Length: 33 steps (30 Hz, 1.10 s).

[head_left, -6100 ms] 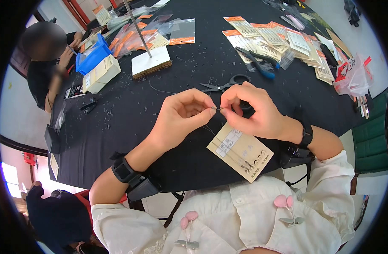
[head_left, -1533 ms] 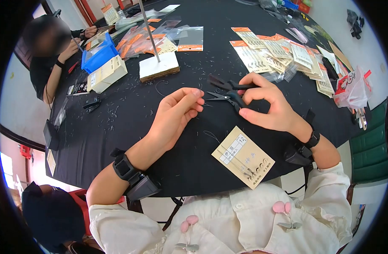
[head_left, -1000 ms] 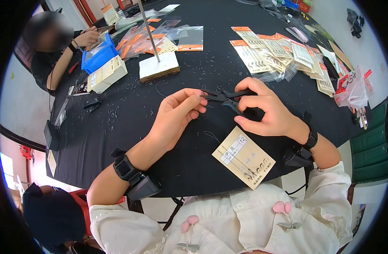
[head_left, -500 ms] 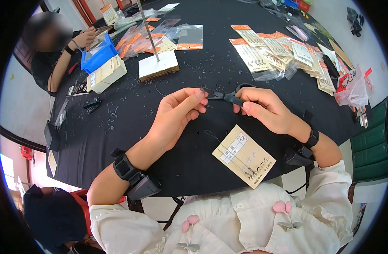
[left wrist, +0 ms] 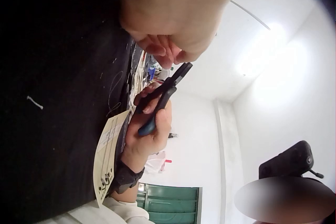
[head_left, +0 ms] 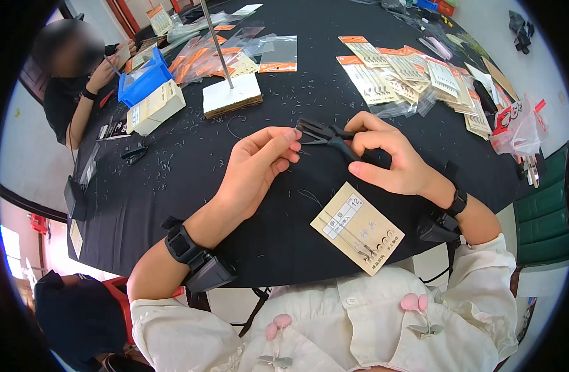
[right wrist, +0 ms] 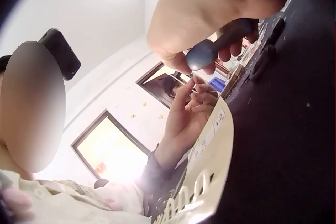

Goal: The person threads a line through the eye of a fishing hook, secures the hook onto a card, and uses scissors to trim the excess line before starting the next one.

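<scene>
My right hand [head_left: 393,158] holds pliers [head_left: 342,150] with dark blue-tipped handles; the handles are spread, and the nose reaches right up to the left fingertips. My left hand [head_left: 266,155] pinches something thin between thumb and forefinger, mostly hidden; a fine line end shows below the fingers. In the left wrist view the pliers [left wrist: 169,88] point up at those fingertips. Scissors [head_left: 315,142] lie on the black cloth, partly behind the pliers. A beige card [head_left: 365,232] bearing several hooks and fine lines lies near the table's front edge.
A metal rod [head_left: 217,49] rises from a white-topped block [head_left: 232,93]. Left of it are a blue bin [head_left: 142,87] and a stack of cards [head_left: 155,110]. Packaged hook cards [head_left: 408,74] pile up back right, by a plastic bag [head_left: 520,121]. Another person sits at left.
Six seconds ago both hands pinched a thin piece and the pliers lay by the packets; now the right hand holds them. Their nose came to the left fingertips, the handles squeezed together, then spread.
</scene>
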Each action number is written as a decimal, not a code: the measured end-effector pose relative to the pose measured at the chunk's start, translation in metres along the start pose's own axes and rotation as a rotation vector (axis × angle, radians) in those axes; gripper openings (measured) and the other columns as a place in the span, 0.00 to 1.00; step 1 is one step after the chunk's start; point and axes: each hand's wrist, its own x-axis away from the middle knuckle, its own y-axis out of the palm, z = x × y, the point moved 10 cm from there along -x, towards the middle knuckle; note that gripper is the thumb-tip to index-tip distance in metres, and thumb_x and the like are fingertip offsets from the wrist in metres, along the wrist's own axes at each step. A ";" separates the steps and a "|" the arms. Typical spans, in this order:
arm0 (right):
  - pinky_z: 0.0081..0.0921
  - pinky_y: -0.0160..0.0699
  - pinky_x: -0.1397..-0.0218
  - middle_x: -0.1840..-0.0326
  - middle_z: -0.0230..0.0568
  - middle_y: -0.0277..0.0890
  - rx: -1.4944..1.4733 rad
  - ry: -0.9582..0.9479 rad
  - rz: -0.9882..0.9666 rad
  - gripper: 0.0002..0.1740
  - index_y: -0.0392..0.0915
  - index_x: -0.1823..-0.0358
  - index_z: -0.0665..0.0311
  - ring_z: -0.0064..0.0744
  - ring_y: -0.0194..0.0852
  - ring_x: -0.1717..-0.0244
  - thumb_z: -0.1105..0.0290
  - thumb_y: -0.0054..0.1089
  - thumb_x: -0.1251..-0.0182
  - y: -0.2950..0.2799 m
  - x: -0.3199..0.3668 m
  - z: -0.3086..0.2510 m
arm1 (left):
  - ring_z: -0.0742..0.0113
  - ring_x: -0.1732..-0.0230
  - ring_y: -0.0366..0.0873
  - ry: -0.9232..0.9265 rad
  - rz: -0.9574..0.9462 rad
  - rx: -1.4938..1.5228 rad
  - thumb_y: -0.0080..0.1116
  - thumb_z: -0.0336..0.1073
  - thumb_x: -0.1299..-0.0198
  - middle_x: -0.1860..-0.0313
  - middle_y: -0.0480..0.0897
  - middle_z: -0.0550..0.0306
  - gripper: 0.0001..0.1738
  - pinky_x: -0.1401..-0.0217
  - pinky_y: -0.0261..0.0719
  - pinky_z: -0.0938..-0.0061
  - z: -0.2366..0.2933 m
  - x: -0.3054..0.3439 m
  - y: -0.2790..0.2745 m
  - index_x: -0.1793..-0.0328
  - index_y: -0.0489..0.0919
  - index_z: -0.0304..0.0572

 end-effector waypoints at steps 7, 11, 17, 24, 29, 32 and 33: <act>0.26 0.68 0.50 0.56 0.44 0.64 0.193 -0.080 -0.020 0.12 0.68 0.76 0.66 0.35 0.67 0.57 0.72 0.65 0.46 0.003 0.000 -0.012 | 0.78 0.63 0.73 0.007 -0.017 0.013 0.55 0.37 0.34 0.65 0.78 0.64 0.07 0.54 0.71 0.83 -0.001 -0.001 0.000 0.58 0.78 0.41; 0.26 0.68 0.52 0.56 0.45 0.64 0.243 -0.110 -0.020 0.11 0.69 0.75 0.66 0.34 0.67 0.58 0.72 0.64 0.46 0.005 0.001 -0.014 | 0.79 0.63 0.73 0.012 -0.017 0.021 0.56 0.36 0.34 0.64 0.78 0.64 0.07 0.55 0.71 0.84 -0.002 -0.002 -0.001 0.58 0.78 0.41; 0.28 0.66 0.61 0.63 0.42 0.66 0.094 0.020 -0.003 0.09 0.70 0.71 0.68 0.34 0.65 0.64 0.71 0.57 0.38 0.002 0.000 -0.004 | 0.79 0.63 0.72 0.004 0.003 0.009 0.57 0.36 0.35 0.64 0.78 0.64 0.07 0.55 0.72 0.84 -0.004 -0.002 -0.003 0.58 0.78 0.41; 0.17 0.65 0.65 0.65 0.36 0.71 -0.149 0.201 -0.097 0.14 0.73 0.66 0.70 0.19 0.65 0.69 0.65 0.45 0.29 0.011 0.005 0.019 | 0.79 0.64 0.72 0.017 -0.006 -0.004 0.57 0.36 0.35 0.64 0.78 0.63 0.08 0.57 0.72 0.85 -0.001 -0.001 -0.001 0.57 0.79 0.39; 0.21 0.59 0.72 0.73 0.34 0.67 -0.190 0.162 -0.025 0.11 0.74 0.67 0.72 0.17 0.59 0.75 0.70 0.48 0.31 0.008 0.003 0.018 | 0.79 0.64 0.73 0.010 0.008 -0.002 0.57 0.35 0.35 0.64 0.78 0.62 0.10 0.57 0.72 0.85 -0.001 -0.001 -0.001 0.55 0.79 0.36; 0.21 0.59 0.72 0.74 0.34 0.66 -0.171 0.134 -0.017 0.11 0.73 0.68 0.72 0.17 0.59 0.75 0.70 0.49 0.32 0.008 0.003 0.016 | 0.79 0.64 0.73 0.010 0.008 0.013 0.57 0.35 0.35 0.64 0.79 0.62 0.10 0.57 0.73 0.85 -0.002 -0.002 -0.002 0.55 0.79 0.35; 0.21 0.59 0.72 0.74 0.35 0.66 -0.162 0.130 -0.017 0.11 0.73 0.68 0.72 0.17 0.59 0.75 0.70 0.49 0.32 0.008 0.003 0.015 | 0.79 0.64 0.73 0.009 0.008 0.013 0.57 0.35 0.35 0.64 0.79 0.62 0.10 0.57 0.73 0.85 -0.002 -0.002 -0.002 0.55 0.79 0.35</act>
